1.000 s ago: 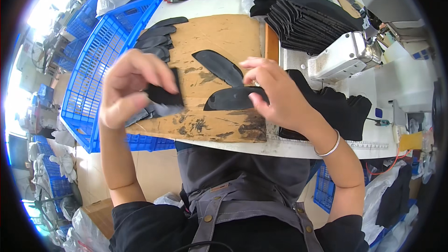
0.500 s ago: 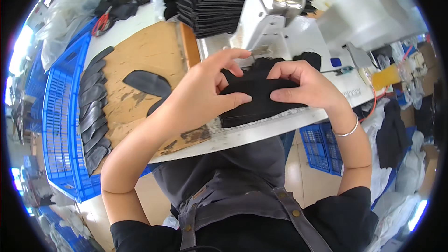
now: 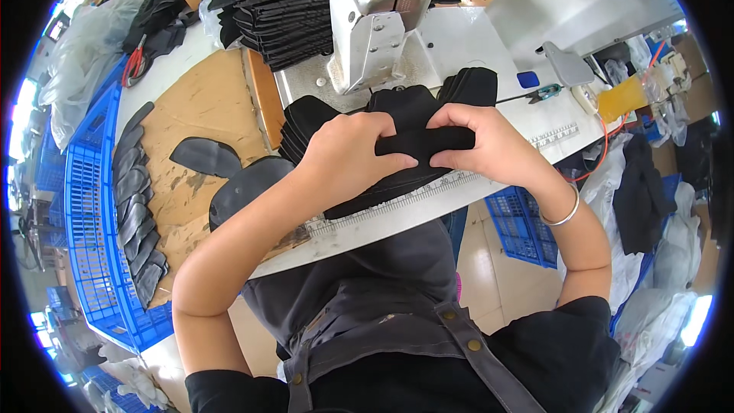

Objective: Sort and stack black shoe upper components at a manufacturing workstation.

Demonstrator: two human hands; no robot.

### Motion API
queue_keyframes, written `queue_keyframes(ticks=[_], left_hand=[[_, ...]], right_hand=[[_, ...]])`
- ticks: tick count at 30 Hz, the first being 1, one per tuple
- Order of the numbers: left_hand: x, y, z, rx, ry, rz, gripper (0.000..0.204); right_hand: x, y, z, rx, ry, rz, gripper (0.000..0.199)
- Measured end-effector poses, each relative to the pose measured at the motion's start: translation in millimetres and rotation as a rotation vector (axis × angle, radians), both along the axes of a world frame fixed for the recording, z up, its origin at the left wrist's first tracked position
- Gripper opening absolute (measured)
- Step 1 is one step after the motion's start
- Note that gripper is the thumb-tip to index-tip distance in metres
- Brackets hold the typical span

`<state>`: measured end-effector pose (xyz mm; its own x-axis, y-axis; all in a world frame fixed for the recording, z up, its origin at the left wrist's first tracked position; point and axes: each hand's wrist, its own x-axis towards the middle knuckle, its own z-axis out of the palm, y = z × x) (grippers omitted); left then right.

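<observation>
A stack of black cut fabric pieces point(image 3: 413, 105) with curved, lobed edges lies on the white table in front of the sewing machine point(image 3: 371, 38). My left hand point(image 3: 340, 157) and my right hand point(image 3: 497, 145) face each other over it. Between the thumb and curled fingers of each hand is the raised edge of a black fabric piece point(image 3: 425, 142). Its near part hangs low over the printed ruler strip point(image 3: 405, 200) on the table edge. Parts of the fabric are hidden behind my fingers.
At left, a brown board point(image 3: 206, 99) carries dark oval pieces point(image 3: 205, 156) and an overlapping row of dark pieces point(image 3: 136, 199), beside a blue crate point(image 3: 88, 214). Behind are red-handled scissors point(image 3: 136, 65) and a tall black fabric stack point(image 3: 279, 19). Small snips point(image 3: 544, 93) lie right.
My left hand, apart and loosely curled before, has closed on the fabric edge beside my right hand. My view has shifted, so the machine and board appear further left.
</observation>
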<state>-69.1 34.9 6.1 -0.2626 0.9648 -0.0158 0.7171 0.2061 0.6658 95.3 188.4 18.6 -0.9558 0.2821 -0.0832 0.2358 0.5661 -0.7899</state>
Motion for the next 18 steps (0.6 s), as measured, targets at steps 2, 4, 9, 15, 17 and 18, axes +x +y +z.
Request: queue_keyframes(ticks=[2, 4, 9, 15, 17, 18], left_hand=[[-0.5, 0.3, 6.5, -0.034, -0.012, -0.003, 0.042], [-1.5, 0.1, 7.2, -0.066, -0.025, -0.004, 0.043], [-3.2, -0.6, 1.0, 0.0, 0.013, -0.033, 0.044], [-1.8, -0.5, 1.6, -0.026, 0.022, -0.024, 0.044], [-2.2, -0.6, -0.5, -0.005, 0.024, -0.029, 0.044], [-2.4, -0.8, -1.9, 0.015, 0.027, -0.035, 0.044]], right_hand=[[-0.8, -0.7, 0.0, 0.0, -0.005, -0.004, 0.035], [-0.7, -1.7, 0.4, 0.002, -0.01, -0.007, 0.035], [-0.6, -2.0, -1.3, 0.052, 0.004, 0.007, 0.036], [-2.2, -1.7, -0.2, 0.043, -0.016, 0.011, 0.037], [-1.9, -1.5, -0.6, 0.05, -0.016, 0.011, 0.037], [-1.9, -1.6, -0.7, 0.057, -0.014, 0.011, 0.038]])
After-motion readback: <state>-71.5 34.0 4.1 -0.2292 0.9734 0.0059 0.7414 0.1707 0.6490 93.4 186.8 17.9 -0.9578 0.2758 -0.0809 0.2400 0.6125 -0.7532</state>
